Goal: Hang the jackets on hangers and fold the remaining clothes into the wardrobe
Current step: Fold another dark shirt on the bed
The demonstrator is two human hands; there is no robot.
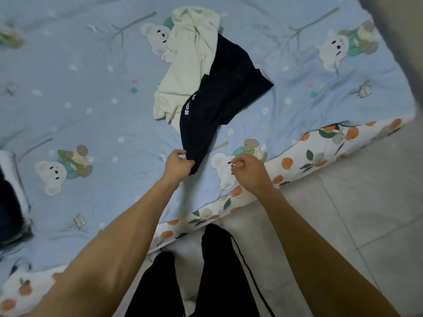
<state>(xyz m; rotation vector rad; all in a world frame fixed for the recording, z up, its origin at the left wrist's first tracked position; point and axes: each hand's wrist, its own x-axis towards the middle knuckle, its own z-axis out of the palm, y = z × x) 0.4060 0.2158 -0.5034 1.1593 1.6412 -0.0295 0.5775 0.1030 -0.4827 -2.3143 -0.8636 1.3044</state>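
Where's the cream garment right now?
In the head view, the cream garment lies crumpled top centre on the blue bedsheet, partly under the black garment that the left hand grips.

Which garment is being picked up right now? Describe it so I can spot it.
On the blue bear-print bedspread, two garments lie in a heap near the middle. The black garment overlaps the cream garment, and the left hand pinches its near end. It alone carries white lettering.
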